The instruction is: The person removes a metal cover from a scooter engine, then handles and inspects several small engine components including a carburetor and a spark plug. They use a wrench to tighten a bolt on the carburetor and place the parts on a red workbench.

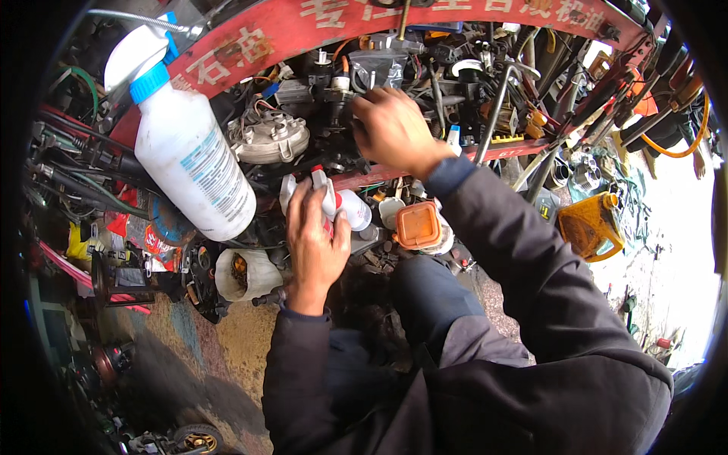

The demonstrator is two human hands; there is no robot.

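My left hand (315,243) has its fingers wrapped round a white object with red parts (321,186), beside a small white bottle (356,212). My right hand (390,129) reaches over the crowded red rack, fingers curled down among dark metal parts; whatever they grip is hidden. A round silver metal housing (269,136) lies left of that hand. A large white spray bottle with a blue collar (193,159) stands at the left. An orange-lidded container (417,227) is below my right wrist.
The red metal rack (205,53) holds tangled hoses and parts. Metal rods and tools (485,129) crowd the right, above a yellow jug (588,224). A whitish pot (246,273) sits at lower left. My knee (425,303) is below the rack, over a stained floor (220,349).
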